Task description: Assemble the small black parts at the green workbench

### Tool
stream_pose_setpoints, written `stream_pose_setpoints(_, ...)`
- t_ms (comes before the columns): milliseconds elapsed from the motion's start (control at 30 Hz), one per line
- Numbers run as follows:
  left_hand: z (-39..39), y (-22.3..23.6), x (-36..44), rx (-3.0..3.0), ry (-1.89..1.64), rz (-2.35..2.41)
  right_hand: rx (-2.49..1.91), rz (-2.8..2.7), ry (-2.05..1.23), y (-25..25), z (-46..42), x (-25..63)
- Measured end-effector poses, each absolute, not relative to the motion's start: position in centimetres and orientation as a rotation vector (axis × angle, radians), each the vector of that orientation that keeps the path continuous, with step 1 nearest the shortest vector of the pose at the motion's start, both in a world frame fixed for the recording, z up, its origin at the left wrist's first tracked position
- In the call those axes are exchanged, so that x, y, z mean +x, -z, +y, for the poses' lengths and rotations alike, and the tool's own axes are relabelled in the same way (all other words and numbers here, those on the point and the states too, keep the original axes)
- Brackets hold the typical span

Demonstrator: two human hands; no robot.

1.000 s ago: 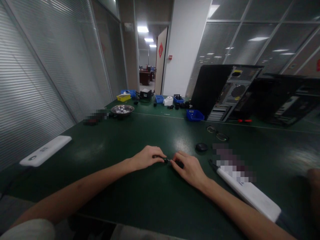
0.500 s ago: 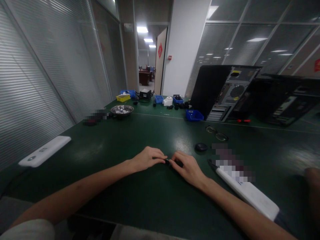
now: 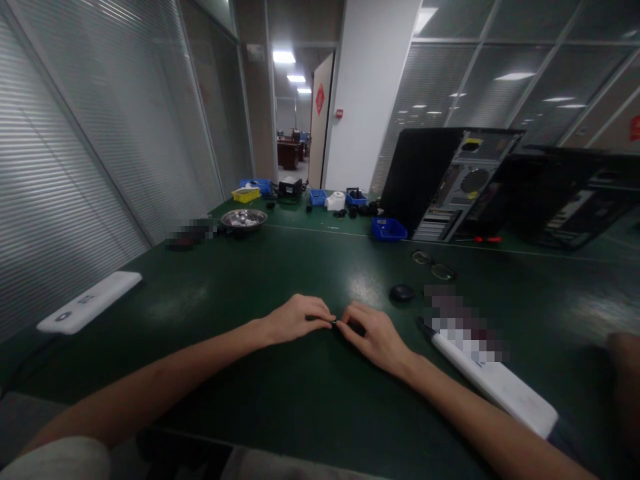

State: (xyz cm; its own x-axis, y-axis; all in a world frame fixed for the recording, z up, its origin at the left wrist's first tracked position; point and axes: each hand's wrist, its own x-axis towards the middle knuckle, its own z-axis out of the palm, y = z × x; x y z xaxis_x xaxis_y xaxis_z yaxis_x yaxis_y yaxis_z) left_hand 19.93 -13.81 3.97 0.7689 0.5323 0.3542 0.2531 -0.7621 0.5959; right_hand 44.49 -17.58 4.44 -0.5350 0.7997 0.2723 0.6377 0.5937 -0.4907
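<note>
Over the middle of the green table (image 3: 300,400), my left hand (image 3: 297,319) and my right hand (image 3: 376,335) meet at the fingertips. Between them is a small dark piece (image 3: 335,323), mostly covered by the fingers and too small to name. My left thumb and fingers pinch it from the left side. From the right, my right thumb and index finger close on it, with the other fingers curled. Beyond my right hand lies a black computer mouse (image 3: 402,293).
A white power strip (image 3: 500,387) lies beside my right forearm, and another white strip (image 3: 93,303) at far left. Glasses (image 3: 433,265), a blue bin (image 3: 389,229), a metal bowl (image 3: 244,219) and a computer case (image 3: 425,173) stand farther back. Another person's arm (image 3: 625,373) shows at right.
My fingertips have closed slightly around the small dark piece, and less of it shows. Both hands otherwise stay in nearly the same place.
</note>
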Motion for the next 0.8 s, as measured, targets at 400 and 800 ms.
stream_pose_setpoints(400,-14.01,-4.72,19.85,2.771,-0.51,0.784,-1.319,-2.398,-0.203,-4.23,-17.56,45.15)
stream_pose_setpoints(800,-14.03,-4.84,19.97,2.654,-0.54,0.823,-1.373,-2.44,-0.174,-4.56,-17.53,44.97)
